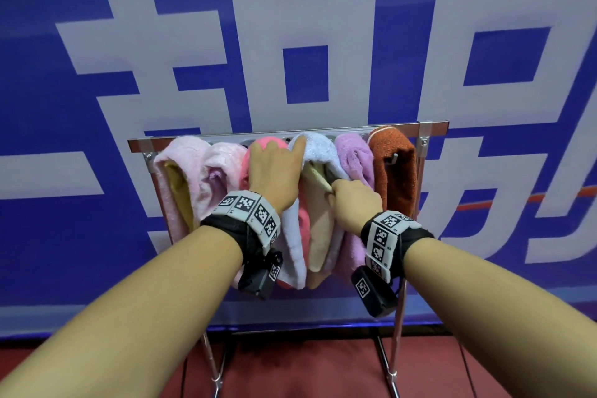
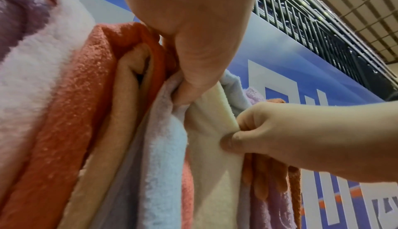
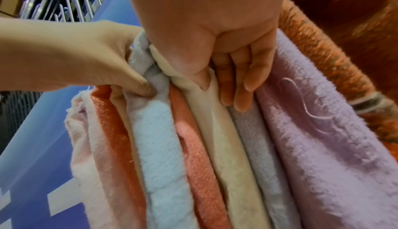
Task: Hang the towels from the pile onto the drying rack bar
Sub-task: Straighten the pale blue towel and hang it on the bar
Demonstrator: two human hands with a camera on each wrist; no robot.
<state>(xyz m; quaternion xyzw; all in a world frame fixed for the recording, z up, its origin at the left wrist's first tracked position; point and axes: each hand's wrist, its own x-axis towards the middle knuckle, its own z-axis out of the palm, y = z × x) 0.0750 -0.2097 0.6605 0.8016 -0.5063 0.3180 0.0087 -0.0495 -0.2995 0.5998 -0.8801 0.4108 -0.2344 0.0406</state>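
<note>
A drying rack bar [image 1: 403, 127] carries several towels side by side: pale pink [image 1: 184, 168], coral [image 1: 268, 143], light blue [image 1: 323, 152], cream [image 1: 318, 229], lilac [image 1: 353, 158] and rust-orange [image 1: 395, 168]. My left hand [image 1: 274, 171] lies over the top of the row, its index finger stretched along the light blue towel [image 3: 161, 147], while its thumb [image 3: 144, 88] pinches a fold of that towel. My right hand [image 1: 350, 200] pinches the edge of the cream towel [image 2: 215, 173] between thumb [image 2: 230, 140] and fingers, just below the bar. The cream towel [image 3: 232, 164] hangs inside the light blue one.
The rack's metal legs [image 1: 399, 333] stand on a red floor [image 1: 323, 371], right against a blue banner with large white characters [image 1: 290, 42]. A railing [image 2: 323, 36] runs above the banner. No towel pile shows in any view.
</note>
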